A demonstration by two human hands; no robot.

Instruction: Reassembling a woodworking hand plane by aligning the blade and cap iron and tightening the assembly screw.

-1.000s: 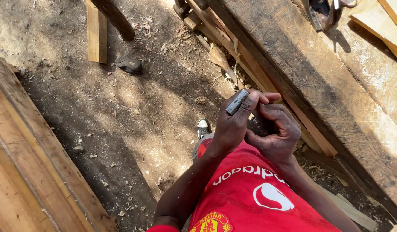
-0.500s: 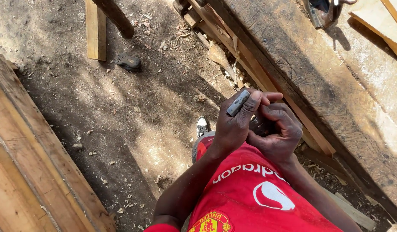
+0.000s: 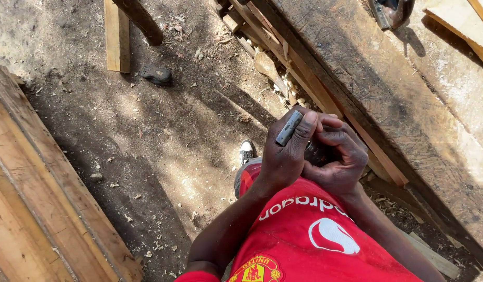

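My left hand is raised in front of my red shirt and grips a short flat grey metal piece between thumb and fingers, its end sticking up to the left. My right hand is curled tight against the left hand, its fingers closed around a dark object that is mostly hidden between the palms. Both hands hover beside the edge of a heavy wooden bench. My shoe shows on the dirt just below the hands.
Long wooden boards lie at the left. A short plank and a dark lump rest on the dirt floor at the top. Thin battens and shavings lie along the bench. A tool sits on the bench top.
The hands stay together with almost no movement; the view has shifted slightly.
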